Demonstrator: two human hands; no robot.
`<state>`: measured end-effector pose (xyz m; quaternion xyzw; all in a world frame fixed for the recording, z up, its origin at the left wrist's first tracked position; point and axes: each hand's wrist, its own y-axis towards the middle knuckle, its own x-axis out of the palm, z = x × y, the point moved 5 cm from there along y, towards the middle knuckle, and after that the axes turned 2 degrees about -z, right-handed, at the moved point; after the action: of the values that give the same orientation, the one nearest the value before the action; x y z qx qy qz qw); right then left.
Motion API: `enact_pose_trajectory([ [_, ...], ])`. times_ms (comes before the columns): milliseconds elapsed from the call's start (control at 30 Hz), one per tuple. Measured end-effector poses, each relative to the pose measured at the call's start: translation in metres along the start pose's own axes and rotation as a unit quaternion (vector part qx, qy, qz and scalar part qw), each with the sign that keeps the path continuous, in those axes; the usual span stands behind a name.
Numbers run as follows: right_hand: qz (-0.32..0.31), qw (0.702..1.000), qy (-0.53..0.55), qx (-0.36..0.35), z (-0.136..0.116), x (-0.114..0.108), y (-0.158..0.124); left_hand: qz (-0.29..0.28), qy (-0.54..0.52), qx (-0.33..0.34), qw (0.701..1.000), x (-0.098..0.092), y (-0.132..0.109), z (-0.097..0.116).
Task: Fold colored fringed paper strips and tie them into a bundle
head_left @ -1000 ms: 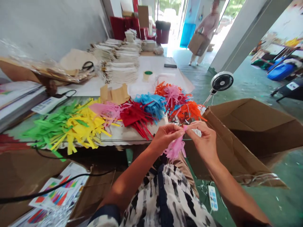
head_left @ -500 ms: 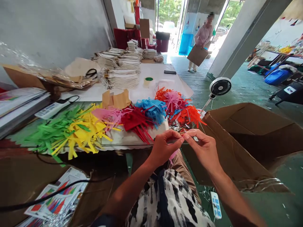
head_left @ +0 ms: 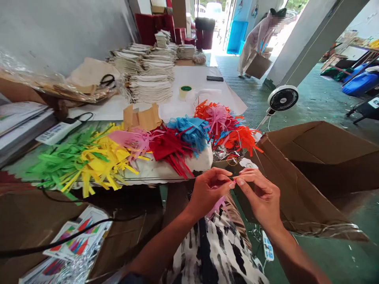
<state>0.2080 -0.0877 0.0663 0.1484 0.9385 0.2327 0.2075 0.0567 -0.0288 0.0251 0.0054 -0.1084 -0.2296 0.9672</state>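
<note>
My left hand point(head_left: 207, 191) and my right hand point(head_left: 260, 195) meet fingertip to fingertip over my lap, in front of the table edge. Both pinch the top of a pink paper tassel point(head_left: 217, 205), whose fringe hangs below my left hand and is mostly hidden by it. On the table just beyond lie piles of cut paper tassels: green point(head_left: 56, 157), yellow point(head_left: 103, 157), pink point(head_left: 133, 140), red point(head_left: 170, 148), blue point(head_left: 191, 130) and orange point(head_left: 239, 138).
An open cardboard box point(head_left: 314, 169) stands at my right. Stacks of white bags point(head_left: 151, 79), a tape roll point(head_left: 185, 92), scissors point(head_left: 108, 80) and a phone point(head_left: 214, 78) sit further back. A small fan point(head_left: 282, 99) stands on the floor. A person point(head_left: 256, 43) carries cardboard near the doorway.
My hands have dropped lower toward my lap with the pink tassel, whose fringe is now mostly hidden behind my left hand. The far person has moved right and bent over.
</note>
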Motion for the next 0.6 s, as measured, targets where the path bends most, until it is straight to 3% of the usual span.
enact_pose_trajectory([
  [200,-0.02,0.999,-0.033,-0.005,0.005,0.0,0.014,-0.018,0.049,0.021,0.998,-0.006,0.013,0.009],
  [267,-0.023,0.999,-0.045,0.006,0.005,0.001,0.037,-0.008,0.017,0.007,1.0,-0.015,0.019,0.01],
  [333,-0.034,0.997,-0.064,-0.001,0.004,0.012,0.079,0.013,-0.028,-0.008,1.0,-0.029,0.027,0.011],
  [400,-0.073,0.993,-0.089,-0.041,0.003,0.042,0.136,0.044,-0.073,-0.01,0.996,-0.046,0.034,0.015],
  [467,-0.137,0.978,-0.148,-0.062,0.011,0.09,0.198,0.076,-0.105,-0.005,0.992,-0.062,0.039,0.019],
  [533,-0.235,0.924,-0.299,-0.023,0.034,0.149,0.254,0.105,-0.119,-0.007,0.987,-0.076,0.042,0.02],
  [600,-0.275,0.898,-0.344,0.002,0.054,0.201,0.298,0.114,-0.118,-0.012,0.986,-0.088,0.043,0.019],
])
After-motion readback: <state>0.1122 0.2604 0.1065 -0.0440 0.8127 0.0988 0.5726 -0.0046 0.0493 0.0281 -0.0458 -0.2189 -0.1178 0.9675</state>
